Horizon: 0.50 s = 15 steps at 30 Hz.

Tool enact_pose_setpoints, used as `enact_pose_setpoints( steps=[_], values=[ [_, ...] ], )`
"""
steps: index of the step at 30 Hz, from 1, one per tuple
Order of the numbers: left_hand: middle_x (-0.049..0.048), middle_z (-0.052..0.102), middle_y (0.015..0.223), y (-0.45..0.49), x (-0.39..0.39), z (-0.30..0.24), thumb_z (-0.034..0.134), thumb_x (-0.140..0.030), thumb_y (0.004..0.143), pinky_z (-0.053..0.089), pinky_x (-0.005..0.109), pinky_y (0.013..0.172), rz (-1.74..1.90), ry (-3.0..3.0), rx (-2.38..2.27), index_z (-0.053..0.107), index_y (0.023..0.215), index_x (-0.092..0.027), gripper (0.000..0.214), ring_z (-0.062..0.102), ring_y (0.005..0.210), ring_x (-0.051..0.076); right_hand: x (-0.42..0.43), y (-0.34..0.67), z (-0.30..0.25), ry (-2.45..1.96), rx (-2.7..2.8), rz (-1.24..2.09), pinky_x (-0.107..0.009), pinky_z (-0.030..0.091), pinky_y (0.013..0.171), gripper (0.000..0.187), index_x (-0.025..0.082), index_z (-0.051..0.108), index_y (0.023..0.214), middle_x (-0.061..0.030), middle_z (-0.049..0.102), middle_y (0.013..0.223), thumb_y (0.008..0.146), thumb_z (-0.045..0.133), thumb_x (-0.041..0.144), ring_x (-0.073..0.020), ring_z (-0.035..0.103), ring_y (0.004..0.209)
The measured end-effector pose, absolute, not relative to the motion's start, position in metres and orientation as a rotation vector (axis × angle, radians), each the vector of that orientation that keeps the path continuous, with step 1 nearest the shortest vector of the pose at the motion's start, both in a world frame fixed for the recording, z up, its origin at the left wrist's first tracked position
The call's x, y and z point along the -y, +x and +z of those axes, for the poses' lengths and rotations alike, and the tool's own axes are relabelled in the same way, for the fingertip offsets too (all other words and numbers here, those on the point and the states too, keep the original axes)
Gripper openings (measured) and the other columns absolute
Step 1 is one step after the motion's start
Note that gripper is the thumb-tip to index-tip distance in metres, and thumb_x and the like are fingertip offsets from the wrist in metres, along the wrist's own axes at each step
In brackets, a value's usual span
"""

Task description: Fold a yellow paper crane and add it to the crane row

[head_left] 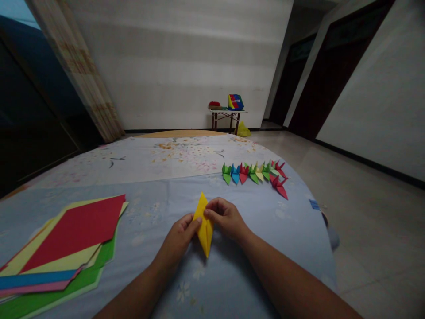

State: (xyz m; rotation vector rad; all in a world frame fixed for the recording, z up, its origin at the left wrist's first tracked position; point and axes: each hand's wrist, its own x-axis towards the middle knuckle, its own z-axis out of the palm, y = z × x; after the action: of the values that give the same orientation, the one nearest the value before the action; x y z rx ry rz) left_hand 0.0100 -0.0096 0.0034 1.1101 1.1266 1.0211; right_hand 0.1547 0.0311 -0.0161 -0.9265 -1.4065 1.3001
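A yellow piece of folded origami paper [206, 237], a long narrow diamond, is held upright between both hands just over the table. My left hand [184, 230] grips its left edge, thumb on the front face. On the opposite side my right hand [227, 217] pinches the paper near its upper right edge with thumb and index finger. A crease or slit runs down the lower half of the diamond. The fingers behind the paper are hidden.
Several folded paper cranes [243, 174] in green, blue, red and yellow stand in a row at the back right. A stack of coloured paper sheets [89, 226] lies at left. The round table [159, 274] wears a floral cloth. Beyond it is a small stand [229, 111].
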Motion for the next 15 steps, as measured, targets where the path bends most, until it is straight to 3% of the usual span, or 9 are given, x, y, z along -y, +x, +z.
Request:
enact_pose_setpoints(
  steps=[5, 10, 15],
  values=[
    [0.0006, 0.062, 0.066, 0.015, 0.011, 0.005, 0.063, -0.042, 0.07, 0.04, 0.021, 0.055, 1.047, 1.067, -1.14, 0.064, 0.082, -0.015, 0.03, 0.054, 0.061, 0.015, -0.024, 0.153, -0.007, -1.014, 1.546, 1.158, -0.022, 0.043, 0.057, 0.009, 0.017, 0.06, 0.074, 0.0015, 0.061, 0.067, 0.07, 0.061, 0.025, -0.0099, 0.053, 0.061],
    [0.0012, 0.063, 0.069, 0.012, 0.008, 0.001, 0.059, -0.022, 0.068, 0.042, 0.022, 0.056, 1.026, 1.05, -1.113, 0.063, 0.083, -0.015, 0.017, 0.056, 0.06, 0.014, -0.024, 0.155, -0.007, -1.024, 1.564, 1.189, -0.024, 0.045, 0.062, 0.016, 0.016, 0.064, 0.083, -0.0013, 0.064, 0.076, 0.071, 0.06, 0.027, -0.011, 0.056, 0.066],
    [0.0041, 0.067, 0.076, 0.007, 0.005, 0.001, 0.054, -0.013, 0.064, 0.046, 0.024, 0.061, 0.99, 0.969, -0.973, 0.062, 0.091, -0.014, 0.028, 0.061, 0.065, 0.015, -0.033, 0.161, -0.013, -0.912, 1.399, 1.49, -0.028, 0.045, 0.067, 0.029, 0.016, 0.062, 0.087, -0.0017, 0.064, 0.08, 0.064, 0.068, 0.033, -0.0113, 0.059, 0.067]
  ],
)
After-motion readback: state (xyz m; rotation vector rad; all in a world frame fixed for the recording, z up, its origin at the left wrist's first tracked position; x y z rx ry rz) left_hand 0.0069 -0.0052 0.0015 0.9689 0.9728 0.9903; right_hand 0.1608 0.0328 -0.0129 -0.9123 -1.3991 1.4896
